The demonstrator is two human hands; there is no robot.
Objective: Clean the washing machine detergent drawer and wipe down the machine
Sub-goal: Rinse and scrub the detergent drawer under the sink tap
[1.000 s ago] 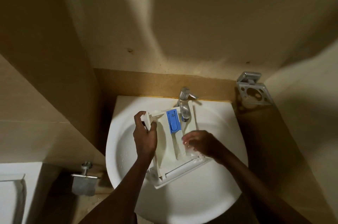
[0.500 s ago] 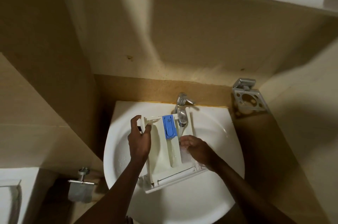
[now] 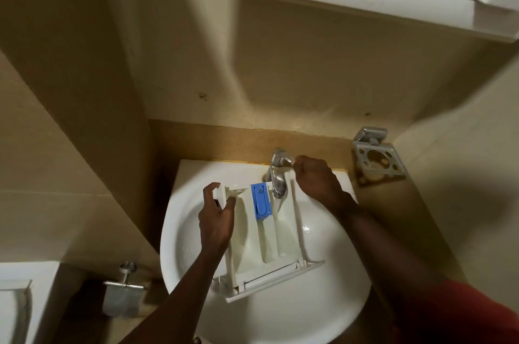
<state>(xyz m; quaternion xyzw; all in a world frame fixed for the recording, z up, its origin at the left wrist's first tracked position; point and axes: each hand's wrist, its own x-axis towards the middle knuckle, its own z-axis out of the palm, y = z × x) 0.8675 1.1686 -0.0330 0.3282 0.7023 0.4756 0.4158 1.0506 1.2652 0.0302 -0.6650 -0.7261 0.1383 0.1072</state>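
While the white plastic drawer [image 3: 250, 234] lies tilted in the round, glossy sink [image 3: 323, 301] with its far end under the chrome tap [image 3: 278, 180], the left hand [image 3: 216, 220] grips its far left corner, thumb inside and fingers curled round the outer wall. The right hand [image 3: 317, 178] pinches the tap's thin lever [image 3: 288, 159]. A blue rectangular insert [image 3: 261, 200] sits in the middle compartment. Bare bowl shows on either side of the drawer.

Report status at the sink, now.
Left hand grips detergent drawer at far corner. Right hand pinches tap lever. Drawer lies in sink, under spout. Nothing blocking.
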